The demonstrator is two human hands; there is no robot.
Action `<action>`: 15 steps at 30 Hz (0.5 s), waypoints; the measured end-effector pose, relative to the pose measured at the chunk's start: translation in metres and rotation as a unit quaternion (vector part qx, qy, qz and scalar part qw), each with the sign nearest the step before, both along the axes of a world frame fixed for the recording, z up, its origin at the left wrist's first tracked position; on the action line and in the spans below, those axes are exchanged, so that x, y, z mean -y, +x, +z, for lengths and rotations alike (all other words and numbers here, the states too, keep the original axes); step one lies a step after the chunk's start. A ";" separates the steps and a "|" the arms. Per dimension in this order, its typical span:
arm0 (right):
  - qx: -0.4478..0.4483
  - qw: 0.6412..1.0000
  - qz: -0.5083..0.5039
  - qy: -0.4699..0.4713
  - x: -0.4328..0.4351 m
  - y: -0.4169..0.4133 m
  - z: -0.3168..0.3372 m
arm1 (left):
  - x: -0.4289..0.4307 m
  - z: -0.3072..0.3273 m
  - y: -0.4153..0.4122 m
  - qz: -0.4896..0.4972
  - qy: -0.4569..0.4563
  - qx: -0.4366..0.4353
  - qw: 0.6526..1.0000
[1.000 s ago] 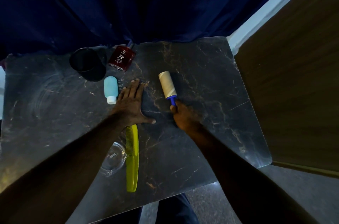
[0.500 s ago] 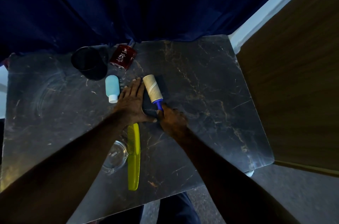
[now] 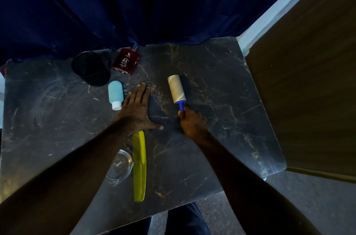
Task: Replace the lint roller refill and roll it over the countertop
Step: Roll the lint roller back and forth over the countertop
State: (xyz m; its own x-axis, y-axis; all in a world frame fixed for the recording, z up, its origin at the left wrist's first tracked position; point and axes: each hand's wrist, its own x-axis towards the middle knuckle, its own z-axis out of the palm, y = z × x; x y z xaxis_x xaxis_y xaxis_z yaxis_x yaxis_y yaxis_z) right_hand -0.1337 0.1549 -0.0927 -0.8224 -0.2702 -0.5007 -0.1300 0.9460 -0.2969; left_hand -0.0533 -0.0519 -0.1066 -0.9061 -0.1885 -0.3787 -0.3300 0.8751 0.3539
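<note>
The lint roller (image 3: 176,89), a pale paper roll on a blue handle, lies against the dark marbled countertop (image 3: 221,88) near its middle. My right hand (image 3: 192,122) is closed around the blue handle, just below the roll. My left hand (image 3: 138,108) rests flat on the countertop to the left of the roller, palm down, fingers together, thumb spread out, holding nothing.
A teal bottle (image 3: 115,94) lies just left of my left hand. A black cup (image 3: 90,68) and a dark red bottle (image 3: 126,61) stand at the back. A yellow comb (image 3: 140,165) and a clear glass dish (image 3: 119,167) lie near the front edge. A wooden panel (image 3: 308,80) borders the right.
The roller moved left, close to my left hand, half a second ago, and has now rolled back to the right. My left hand has stayed flat in place.
</note>
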 end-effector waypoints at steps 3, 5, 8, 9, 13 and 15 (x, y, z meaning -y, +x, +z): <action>-0.011 1.000 -0.011 0.005 -0.013 -0.009 0.002 | 0.000 0.001 0.000 -0.003 0.002 0.001 1.000; -0.020 0.999 -0.026 0.001 -0.022 -0.013 0.004 | 0.000 0.001 0.000 -0.005 0.001 0.000 1.000; -0.016 0.999 -0.040 0.007 -0.033 -0.021 0.004 | 0.001 0.001 0.000 -0.006 0.001 -0.003 1.000; -0.015 0.999 -0.038 0.009 -0.035 -0.023 0.003 | 0.001 0.001 0.001 -0.009 -0.002 -0.003 1.000; -0.004 0.999 -0.049 -0.003 -0.037 -0.024 0.001 | 0.000 0.000 0.001 -0.012 -0.005 -0.002 1.000; -0.004 0.999 -0.049 -0.001 -0.037 -0.024 -0.001 | 0.000 0.000 0.001 -0.010 -0.007 -0.003 1.000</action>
